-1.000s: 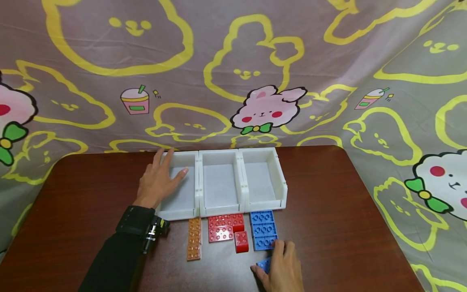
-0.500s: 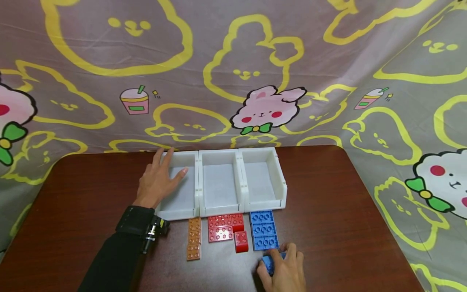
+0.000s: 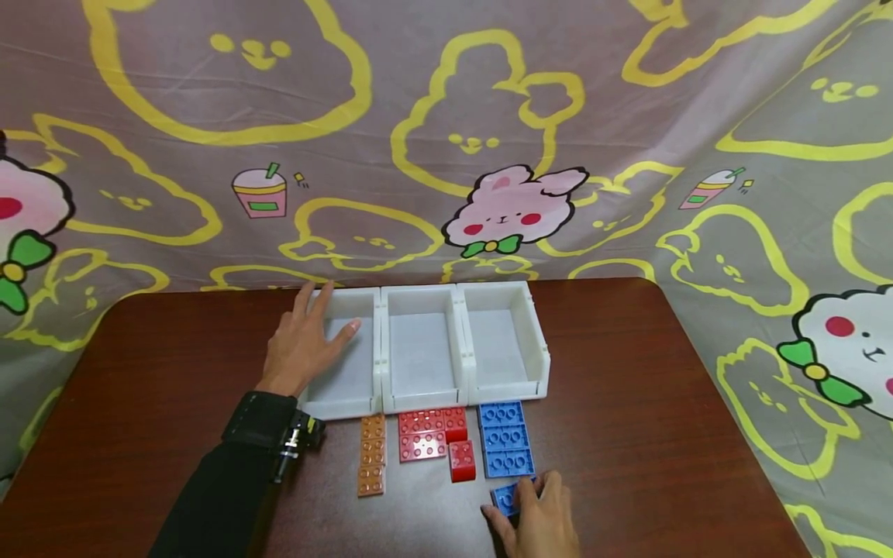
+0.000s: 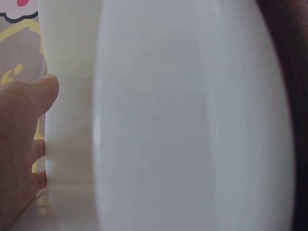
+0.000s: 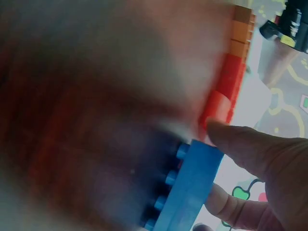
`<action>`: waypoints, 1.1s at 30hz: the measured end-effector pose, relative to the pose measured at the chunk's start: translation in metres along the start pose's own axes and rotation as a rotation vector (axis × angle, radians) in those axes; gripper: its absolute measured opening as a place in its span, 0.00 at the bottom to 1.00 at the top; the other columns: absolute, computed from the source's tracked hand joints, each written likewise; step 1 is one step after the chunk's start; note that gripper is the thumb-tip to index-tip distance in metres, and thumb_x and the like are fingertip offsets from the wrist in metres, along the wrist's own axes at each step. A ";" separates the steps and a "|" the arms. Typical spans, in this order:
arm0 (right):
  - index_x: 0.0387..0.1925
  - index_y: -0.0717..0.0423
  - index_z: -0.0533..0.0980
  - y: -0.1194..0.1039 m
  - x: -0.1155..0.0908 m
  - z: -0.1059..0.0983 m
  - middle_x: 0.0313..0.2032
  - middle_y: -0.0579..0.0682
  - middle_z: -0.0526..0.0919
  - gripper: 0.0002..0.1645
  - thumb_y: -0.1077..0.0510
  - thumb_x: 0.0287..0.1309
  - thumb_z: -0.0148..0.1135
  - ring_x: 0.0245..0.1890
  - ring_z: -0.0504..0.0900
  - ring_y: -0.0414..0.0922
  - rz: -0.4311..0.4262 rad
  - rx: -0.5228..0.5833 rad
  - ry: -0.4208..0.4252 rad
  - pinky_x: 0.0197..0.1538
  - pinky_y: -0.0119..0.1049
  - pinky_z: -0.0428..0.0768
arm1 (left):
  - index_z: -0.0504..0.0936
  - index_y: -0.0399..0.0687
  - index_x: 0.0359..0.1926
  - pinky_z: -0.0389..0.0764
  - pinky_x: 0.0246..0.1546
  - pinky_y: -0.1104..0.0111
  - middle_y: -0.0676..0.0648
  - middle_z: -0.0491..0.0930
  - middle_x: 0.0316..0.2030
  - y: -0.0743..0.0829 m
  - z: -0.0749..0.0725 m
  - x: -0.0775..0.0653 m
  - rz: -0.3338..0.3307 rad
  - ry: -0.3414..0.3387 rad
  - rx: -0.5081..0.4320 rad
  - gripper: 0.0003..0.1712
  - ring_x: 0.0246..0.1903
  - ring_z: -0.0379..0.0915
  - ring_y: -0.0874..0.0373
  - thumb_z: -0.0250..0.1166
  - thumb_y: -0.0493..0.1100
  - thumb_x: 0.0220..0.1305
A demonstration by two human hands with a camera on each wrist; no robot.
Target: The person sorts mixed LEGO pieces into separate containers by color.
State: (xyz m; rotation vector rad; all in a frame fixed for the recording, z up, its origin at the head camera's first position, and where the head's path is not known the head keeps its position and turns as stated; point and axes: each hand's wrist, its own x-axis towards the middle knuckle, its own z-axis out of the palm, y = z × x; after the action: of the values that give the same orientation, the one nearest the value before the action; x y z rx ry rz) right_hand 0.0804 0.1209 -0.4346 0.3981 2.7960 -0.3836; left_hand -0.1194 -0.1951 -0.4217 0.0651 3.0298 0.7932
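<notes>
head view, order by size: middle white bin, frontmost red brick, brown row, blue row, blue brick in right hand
1. Middle white bin
2. Blue row
3. Brown row
4. Frontmost red brick
Unranked: blue brick in right hand, partly covered by it.

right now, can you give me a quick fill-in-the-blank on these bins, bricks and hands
1. The right hand holds a ____ brick.
2. The white bins in the row number ____.
3. The bricks between the orange-brown bricks and the blue bricks are ____.
4. The left hand is nearest the far-____ bin.

Missing words: blue; three; red; left.
</notes>
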 end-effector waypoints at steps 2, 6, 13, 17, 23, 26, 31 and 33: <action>0.30 0.51 0.73 0.001 0.000 0.001 0.36 0.52 0.59 0.28 0.36 0.48 0.76 0.38 0.66 0.48 -0.036 0.004 0.016 0.31 0.36 0.69 | 0.46 0.50 0.81 0.69 0.47 0.28 0.36 0.41 0.79 0.000 0.000 0.000 0.003 0.004 -0.005 0.50 0.66 0.56 0.22 0.56 0.67 0.71; 0.30 0.52 0.73 0.002 0.001 0.001 0.36 0.52 0.60 0.28 0.35 0.48 0.74 0.38 0.67 0.48 -0.065 0.013 0.024 0.31 0.36 0.70 | 0.46 0.50 0.81 0.68 0.48 0.28 0.36 0.41 0.79 0.000 0.000 0.000 0.003 0.009 -0.011 0.50 0.66 0.55 0.23 0.57 0.66 0.71; 0.31 0.53 0.75 0.002 -0.001 0.001 0.38 0.53 0.63 0.27 0.36 0.51 0.72 0.38 0.68 0.49 -0.076 0.015 0.064 0.32 0.38 0.73 | 0.46 0.50 0.81 0.68 0.48 0.28 0.35 0.41 0.78 0.000 0.001 0.001 0.005 0.008 -0.010 0.50 0.66 0.55 0.22 0.57 0.65 0.71; 0.35 0.53 0.76 0.000 -0.002 -0.003 0.40 0.55 0.67 0.27 0.35 0.53 0.71 0.41 0.70 0.53 -0.080 0.010 0.086 0.43 0.46 0.77 | 0.46 0.50 0.81 0.68 0.48 0.28 0.36 0.41 0.79 0.000 0.001 0.001 0.006 0.001 -0.009 0.50 0.66 0.54 0.22 0.56 0.66 0.71; 0.61 0.56 0.75 -0.002 0.008 -0.013 0.60 0.61 0.73 0.30 0.43 0.65 0.65 0.61 0.70 0.65 -0.259 0.005 0.176 0.61 0.66 0.68 | 0.47 0.50 0.81 0.67 0.49 0.28 0.36 0.41 0.78 0.001 0.001 -0.001 0.008 0.004 -0.009 0.50 0.66 0.55 0.22 0.56 0.66 0.71; 0.70 0.52 0.70 0.000 0.019 -0.014 0.71 0.58 0.67 0.32 0.48 0.69 0.61 0.71 0.59 0.67 -0.371 -0.067 0.156 0.65 0.71 0.61 | 0.47 0.49 0.81 0.68 0.49 0.28 0.35 0.41 0.78 0.000 0.001 -0.001 0.006 -0.005 -0.010 0.50 0.66 0.55 0.22 0.56 0.66 0.71; 0.75 0.50 0.64 0.012 0.033 -0.012 0.76 0.52 0.60 0.34 0.47 0.72 0.55 0.77 0.48 0.65 -0.503 -0.145 0.078 0.68 0.71 0.55 | 0.46 0.50 0.81 0.68 0.49 0.28 0.36 0.41 0.79 0.000 0.001 -0.001 0.000 -0.010 -0.013 0.50 0.67 0.55 0.22 0.56 0.67 0.71; 0.76 0.51 0.62 0.017 0.038 -0.012 0.77 0.51 0.59 0.34 0.46 0.74 0.52 0.77 0.46 0.64 -0.547 -0.142 0.042 0.69 0.71 0.53 | 0.46 0.51 0.81 0.68 0.49 0.28 0.36 0.41 0.79 0.000 0.000 -0.001 -0.005 -0.007 -0.012 0.50 0.66 0.55 0.22 0.55 0.67 0.71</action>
State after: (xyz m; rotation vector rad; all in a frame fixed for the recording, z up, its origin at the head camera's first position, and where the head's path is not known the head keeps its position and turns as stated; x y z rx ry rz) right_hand 0.0479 0.1488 -0.4394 -0.4060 2.9133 -0.2850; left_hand -0.1184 -0.1950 -0.4214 0.0604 3.0175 0.8092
